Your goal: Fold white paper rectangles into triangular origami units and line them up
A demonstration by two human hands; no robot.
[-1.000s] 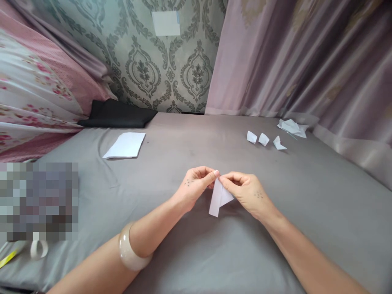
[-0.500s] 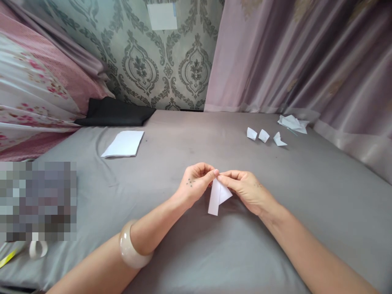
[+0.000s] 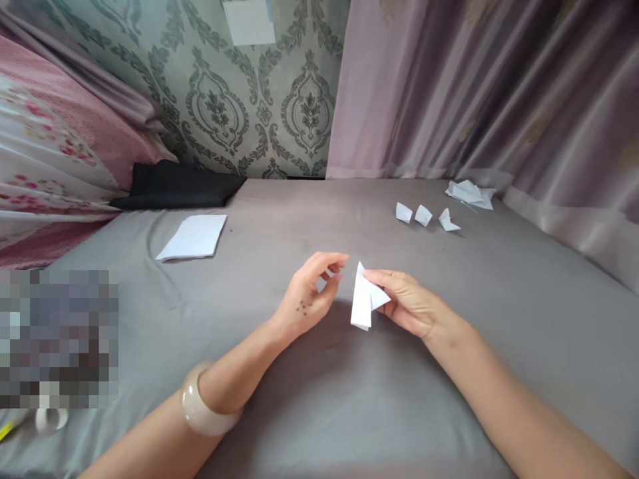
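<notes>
A folded white paper (image 3: pixel 361 299) with a pointed top and a triangular flap on its right side is held up above the grey cloth. My right hand (image 3: pixel 407 299) pinches it near the upper right, thumb in front and the other fingers partly hidden behind. To the left of the paper, my left hand (image 3: pixel 314 289) is apart from it, thumb and fingers separated with nothing between them. A pale bangle (image 3: pixel 204 406) circles my left forearm.
Three small folded paper pieces (image 3: pixel 423 215) stand at the back right, near a pile of white paper (image 3: pixel 470 193). A stack of white sheets (image 3: pixel 194 237) lies at left, before a black cloth (image 3: pixel 182 186). A roll of tape (image 3: pixel 51 418) is at lower left.
My left hand has let go of the paper and moved left. My right hand keeps hold of the paper, which has shifted slightly right and up. The view has turned a little.
</notes>
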